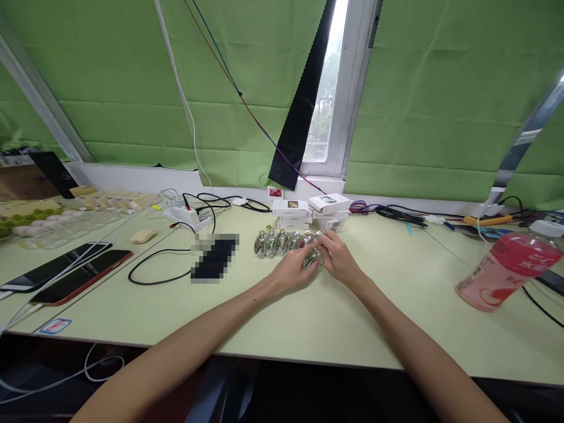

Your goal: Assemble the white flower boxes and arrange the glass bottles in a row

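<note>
Both my hands meet at the middle of the pale green table. My left hand and my right hand are closed together on a small shiny glass bottle. It sits at the right end of a row of several similar small bottles lying side by side. Just behind them stand a few stacked small white boxes.
Two phones lie at the left with cables; a blurred dark object lies left of the bottles. A power strip sits behind. A pink drink bottle stands at the right. Cables run along the back wall under green curtains.
</note>
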A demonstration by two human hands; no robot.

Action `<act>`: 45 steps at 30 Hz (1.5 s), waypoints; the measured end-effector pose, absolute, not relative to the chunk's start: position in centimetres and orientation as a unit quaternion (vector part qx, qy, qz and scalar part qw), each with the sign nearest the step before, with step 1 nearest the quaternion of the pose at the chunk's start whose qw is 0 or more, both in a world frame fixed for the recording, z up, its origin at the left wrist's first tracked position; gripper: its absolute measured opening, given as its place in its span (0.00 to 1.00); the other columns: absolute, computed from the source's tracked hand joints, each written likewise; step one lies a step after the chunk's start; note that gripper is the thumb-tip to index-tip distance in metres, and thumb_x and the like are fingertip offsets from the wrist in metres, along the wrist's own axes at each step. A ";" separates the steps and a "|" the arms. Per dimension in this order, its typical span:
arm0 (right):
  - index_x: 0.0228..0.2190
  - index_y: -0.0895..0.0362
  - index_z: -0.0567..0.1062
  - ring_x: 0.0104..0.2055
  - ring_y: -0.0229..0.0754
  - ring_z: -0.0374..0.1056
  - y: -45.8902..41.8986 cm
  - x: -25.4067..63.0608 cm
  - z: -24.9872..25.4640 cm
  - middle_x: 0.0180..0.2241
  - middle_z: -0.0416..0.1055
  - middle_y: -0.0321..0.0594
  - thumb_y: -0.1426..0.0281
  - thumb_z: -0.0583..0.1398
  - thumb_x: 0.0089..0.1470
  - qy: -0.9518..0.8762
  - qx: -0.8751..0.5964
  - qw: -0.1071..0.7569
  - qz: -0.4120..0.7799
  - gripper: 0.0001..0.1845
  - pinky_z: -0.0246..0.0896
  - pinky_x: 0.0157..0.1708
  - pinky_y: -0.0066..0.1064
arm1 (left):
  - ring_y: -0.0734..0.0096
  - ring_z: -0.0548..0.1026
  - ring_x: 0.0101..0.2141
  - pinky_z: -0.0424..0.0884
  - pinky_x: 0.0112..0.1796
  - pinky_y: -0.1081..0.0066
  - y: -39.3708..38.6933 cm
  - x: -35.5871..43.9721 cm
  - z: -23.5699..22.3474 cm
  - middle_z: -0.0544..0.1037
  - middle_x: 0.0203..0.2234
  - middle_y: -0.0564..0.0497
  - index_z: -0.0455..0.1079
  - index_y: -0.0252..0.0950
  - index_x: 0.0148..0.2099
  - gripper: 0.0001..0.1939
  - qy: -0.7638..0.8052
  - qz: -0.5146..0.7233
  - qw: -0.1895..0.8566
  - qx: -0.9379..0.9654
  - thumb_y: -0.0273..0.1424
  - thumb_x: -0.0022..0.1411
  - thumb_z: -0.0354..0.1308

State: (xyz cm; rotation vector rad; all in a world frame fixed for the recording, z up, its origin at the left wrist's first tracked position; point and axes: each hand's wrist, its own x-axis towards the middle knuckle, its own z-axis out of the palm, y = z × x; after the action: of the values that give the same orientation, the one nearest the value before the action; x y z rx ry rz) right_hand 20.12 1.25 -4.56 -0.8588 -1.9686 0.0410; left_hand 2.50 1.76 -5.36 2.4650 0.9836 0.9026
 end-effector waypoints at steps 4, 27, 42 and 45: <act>0.29 0.53 0.64 0.33 0.42 0.61 1.4 20.1 -4.7 0.30 0.61 0.38 0.73 0.53 0.64 -0.786 -0.342 0.511 0.068 0.10 0.58 0.33 0.33 | 0.72 0.67 0.21 0.61 0.28 0.73 1.9 2.4 -5.5 0.71 0.21 0.57 0.67 0.36 0.58 0.20 0.346 0.316 0.167 0.867 0.35 0.67 0.52; 0.28 0.53 0.65 0.32 0.42 0.61 1.5 20.1 -4.6 0.30 0.61 0.37 0.74 0.54 0.63 -0.781 -0.332 0.523 0.078 0.10 0.56 0.32 0.33 | 0.70 0.70 0.23 0.63 0.29 0.73 1.7 2.4 -5.2 0.73 0.21 0.56 0.68 0.36 0.57 0.19 0.345 0.318 0.159 0.868 0.35 0.67 0.53; 0.27 0.52 0.59 0.35 0.44 0.58 1.3 20.0 -4.7 0.31 0.58 0.39 0.77 0.50 0.64 -0.810 -0.323 0.489 0.009 0.13 0.56 0.34 0.35 | 0.71 0.69 0.22 0.62 0.28 0.73 1.7 2.6 -5.1 0.73 0.21 0.56 0.68 0.35 0.57 0.18 0.348 0.318 0.162 0.867 0.35 0.67 0.53; 0.28 0.53 0.61 0.34 0.43 0.59 1.4 20.1 -4.6 0.31 0.59 0.38 0.76 0.50 0.64 -0.804 -0.320 0.500 0.041 0.12 0.57 0.34 0.34 | 0.70 0.70 0.23 0.63 0.29 0.73 1.7 2.6 -5.2 0.74 0.22 0.55 0.68 0.35 0.57 0.19 0.347 0.321 0.160 0.866 0.35 0.66 0.53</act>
State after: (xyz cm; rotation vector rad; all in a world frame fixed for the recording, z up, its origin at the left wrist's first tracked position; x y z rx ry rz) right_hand 20.15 1.36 -4.58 -0.7743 -1.9437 0.0981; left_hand 2.55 1.65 -5.18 2.4747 0.9922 0.9182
